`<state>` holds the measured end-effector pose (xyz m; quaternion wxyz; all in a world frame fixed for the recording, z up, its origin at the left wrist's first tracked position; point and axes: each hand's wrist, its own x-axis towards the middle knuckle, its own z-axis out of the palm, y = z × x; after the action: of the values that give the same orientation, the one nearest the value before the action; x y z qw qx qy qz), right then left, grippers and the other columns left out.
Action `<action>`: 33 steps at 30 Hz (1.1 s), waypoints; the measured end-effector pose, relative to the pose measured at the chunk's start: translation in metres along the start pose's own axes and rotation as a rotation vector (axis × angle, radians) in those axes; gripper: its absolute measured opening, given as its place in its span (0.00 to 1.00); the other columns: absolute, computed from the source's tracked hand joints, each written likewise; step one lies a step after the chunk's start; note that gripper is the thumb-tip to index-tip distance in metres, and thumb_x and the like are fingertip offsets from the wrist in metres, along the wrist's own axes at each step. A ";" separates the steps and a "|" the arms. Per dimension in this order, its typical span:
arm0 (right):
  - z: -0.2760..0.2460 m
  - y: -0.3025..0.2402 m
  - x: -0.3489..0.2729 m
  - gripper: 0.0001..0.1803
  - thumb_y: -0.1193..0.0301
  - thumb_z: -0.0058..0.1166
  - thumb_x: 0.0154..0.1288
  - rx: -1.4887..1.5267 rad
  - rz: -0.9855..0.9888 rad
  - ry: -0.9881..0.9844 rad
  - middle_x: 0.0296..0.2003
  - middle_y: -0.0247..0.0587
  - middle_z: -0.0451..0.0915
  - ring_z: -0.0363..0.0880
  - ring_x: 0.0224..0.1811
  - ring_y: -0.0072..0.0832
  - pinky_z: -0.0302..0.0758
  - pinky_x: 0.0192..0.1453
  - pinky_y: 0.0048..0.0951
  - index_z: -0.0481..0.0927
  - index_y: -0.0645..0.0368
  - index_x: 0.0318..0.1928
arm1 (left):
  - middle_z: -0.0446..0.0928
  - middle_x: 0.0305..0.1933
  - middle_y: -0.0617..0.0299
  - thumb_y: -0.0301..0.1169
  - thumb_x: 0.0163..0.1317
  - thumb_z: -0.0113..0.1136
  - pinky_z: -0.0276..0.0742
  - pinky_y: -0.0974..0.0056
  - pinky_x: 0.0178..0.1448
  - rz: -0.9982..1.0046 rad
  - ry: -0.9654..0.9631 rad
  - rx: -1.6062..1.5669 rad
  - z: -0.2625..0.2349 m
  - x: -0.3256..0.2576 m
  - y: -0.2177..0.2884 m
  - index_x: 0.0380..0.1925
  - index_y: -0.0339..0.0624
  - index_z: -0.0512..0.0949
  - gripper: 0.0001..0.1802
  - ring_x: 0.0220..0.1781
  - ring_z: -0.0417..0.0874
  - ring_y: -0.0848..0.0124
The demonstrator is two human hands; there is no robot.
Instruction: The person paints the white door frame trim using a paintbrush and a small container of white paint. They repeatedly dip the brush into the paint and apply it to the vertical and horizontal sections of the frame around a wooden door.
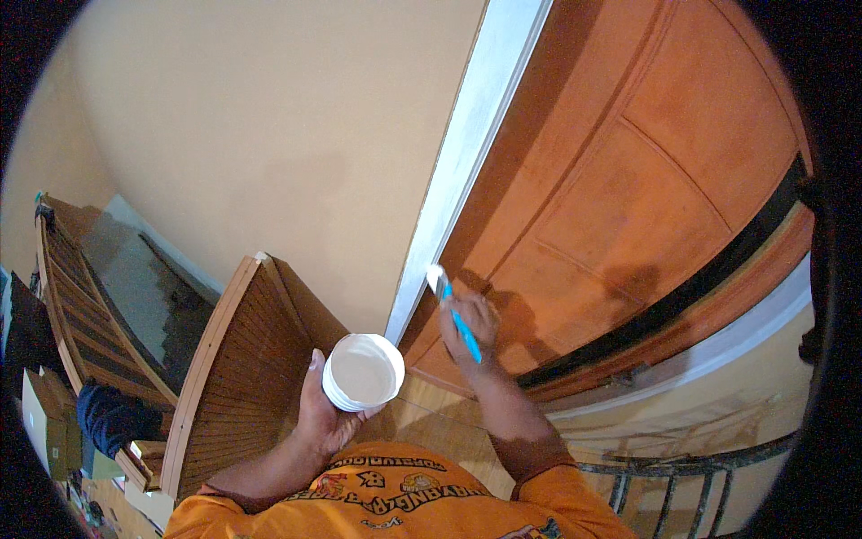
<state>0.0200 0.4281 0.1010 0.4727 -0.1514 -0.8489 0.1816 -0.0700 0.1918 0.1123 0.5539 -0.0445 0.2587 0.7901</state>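
Observation:
My left hand (325, 406) is closed around a white plastic tub (338, 396), held in front of my chest with its mouth facing up. Pale paint (361, 370) shows inside it. In my right hand (470, 325) is a paintbrush (464, 336) with a bright blue handle, gripped near its ferrule. White paint covers the bristles, which are at the right edge of a white door frame (456, 171); whether they touch it I cannot tell. Right of the frame is an orange-brown panelled door (620, 207).
A beige wall (269, 117) rises left of the frame. Wooden slatted panels (247, 377) stand at my left, one close to my left arm. Beyond them are cardboard boxes (56, 427) and a dark blue cloth (117, 418). A dark metal railing (700, 467) is at the lower right.

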 end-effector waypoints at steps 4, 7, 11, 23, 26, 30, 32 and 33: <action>-0.009 -0.012 0.067 0.07 0.79 0.63 0.58 -0.025 -0.241 0.200 0.35 0.47 0.80 0.80 0.35 0.41 0.79 0.39 0.37 0.80 0.59 0.37 | 0.75 0.58 0.51 0.68 0.67 0.34 0.89 0.48 0.40 -0.017 0.036 -0.073 0.006 -0.001 -0.002 0.63 0.50 0.66 0.40 0.51 0.84 0.55; -0.023 -0.021 0.092 0.11 0.81 0.64 0.56 -0.076 -0.357 0.346 0.35 0.44 0.80 0.81 0.33 0.39 0.80 0.36 0.35 0.80 0.56 0.39 | 0.76 0.57 0.51 0.68 0.67 0.34 0.89 0.48 0.39 -0.021 0.089 -0.040 0.008 -0.002 -0.002 0.63 0.50 0.66 0.40 0.51 0.84 0.55; -0.024 -0.019 0.081 0.14 0.81 0.63 0.57 -0.065 -0.395 0.439 0.37 0.46 0.80 0.80 0.37 0.41 0.79 0.40 0.36 0.78 0.58 0.43 | 0.76 0.57 0.51 0.68 0.67 0.34 0.89 0.48 0.39 -0.026 0.085 -0.034 0.006 -0.002 -0.003 0.63 0.50 0.66 0.40 0.51 0.84 0.55; 0.013 0.027 -0.054 0.08 0.73 0.63 0.60 -0.090 0.024 -0.080 0.39 0.47 0.80 0.80 0.40 0.39 0.78 0.46 0.34 0.81 0.61 0.39 | 0.76 0.56 0.52 0.68 0.67 0.35 0.89 0.50 0.39 -0.014 0.050 -0.011 0.004 -0.008 -0.004 0.63 0.49 0.66 0.40 0.51 0.84 0.55; 0.011 0.019 -0.047 0.08 0.72 0.63 0.61 0.231 0.278 -0.002 0.38 0.48 0.80 0.81 0.41 0.41 0.78 0.46 0.36 0.81 0.60 0.39 | 0.77 0.56 0.51 0.69 0.67 0.35 0.89 0.52 0.37 -0.017 0.060 -0.013 0.007 -0.009 -0.004 0.63 0.49 0.66 0.40 0.50 0.84 0.56; -0.001 0.008 0.016 0.04 0.78 0.62 0.60 -0.026 -0.058 0.105 0.35 0.47 0.81 0.80 0.39 0.43 0.78 0.43 0.38 0.80 0.60 0.36 | 0.77 0.55 0.51 0.69 0.66 0.34 0.89 0.55 0.34 -0.031 0.139 0.003 0.015 -0.009 -0.007 0.63 0.48 0.66 0.41 0.47 0.85 0.56; -0.012 -0.002 0.050 0.04 0.78 0.62 0.60 -0.051 -0.137 0.164 0.37 0.47 0.81 0.80 0.40 0.42 0.78 0.43 0.38 0.80 0.61 0.35 | 0.77 0.55 0.51 0.69 0.66 0.34 0.88 0.55 0.34 -0.039 0.136 0.001 0.017 -0.009 -0.007 0.63 0.48 0.66 0.41 0.47 0.85 0.56; -0.018 -0.008 0.063 0.03 0.78 0.62 0.60 -0.059 -0.142 0.184 0.38 0.47 0.81 0.80 0.41 0.42 0.78 0.44 0.39 0.80 0.61 0.35 | 0.77 0.55 0.51 0.69 0.66 0.34 0.89 0.55 0.34 -0.044 0.115 -0.004 0.018 -0.008 -0.007 0.63 0.48 0.66 0.41 0.47 0.85 0.56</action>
<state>0.0026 0.4511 0.1603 0.5557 -0.1207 -0.8155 0.1078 -0.0569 0.1954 0.1279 0.5554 -0.0967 0.2875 0.7743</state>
